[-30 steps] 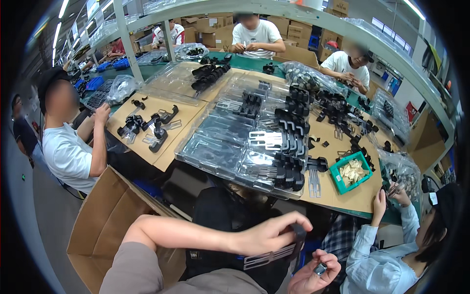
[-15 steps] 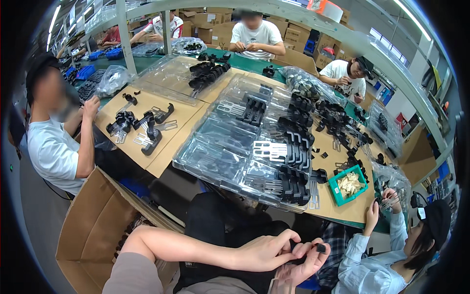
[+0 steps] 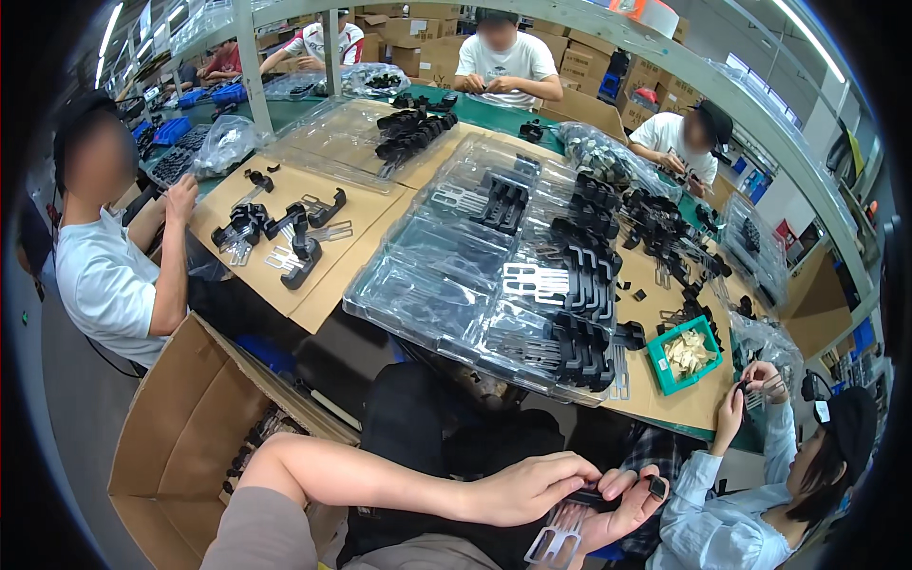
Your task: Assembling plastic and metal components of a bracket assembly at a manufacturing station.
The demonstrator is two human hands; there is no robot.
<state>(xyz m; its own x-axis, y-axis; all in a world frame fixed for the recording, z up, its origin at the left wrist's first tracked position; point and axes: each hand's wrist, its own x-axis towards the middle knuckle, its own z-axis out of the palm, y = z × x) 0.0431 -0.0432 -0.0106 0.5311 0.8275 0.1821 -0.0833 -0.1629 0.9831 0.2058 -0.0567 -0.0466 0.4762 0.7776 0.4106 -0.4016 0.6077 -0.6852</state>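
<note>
One pronged piece (image 3: 556, 541) is sitting between my left hand (image 3: 527, 491) and my right hand (image 3: 617, 518), down at the near edge, right of the middle. Left's fingers are curled over the top, grasping its dark handle end (image 3: 587, 497); right is turned palm up underneath, probably so the thing has something to rest against. The metal prongs stick out on the near side, below both hands, maybe so they don't get in the way of my fingers. Right hand's also got a small black bit (image 3: 655, 486) gripped out at its fingers, just right of the handle. My fingers overlap, so can't tell exactly which tips are pressing where.

Far side of my hands is the counter (image 3: 508, 122) with a clear tray (image 3: 408, 294) on it, well apart from what I'm holding. Looks like its molded pockets keep the black handles (image 3: 584, 356) nested in neat rows, prongs pointing left. To the right of that there's a green bin (image 3: 691, 383) with thin tan pieces (image 3: 686, 352) in it, guessing the walls stop them from scattering. Big cardboard box (image 3: 161, 427) is near left, beside my left arm.
</note>
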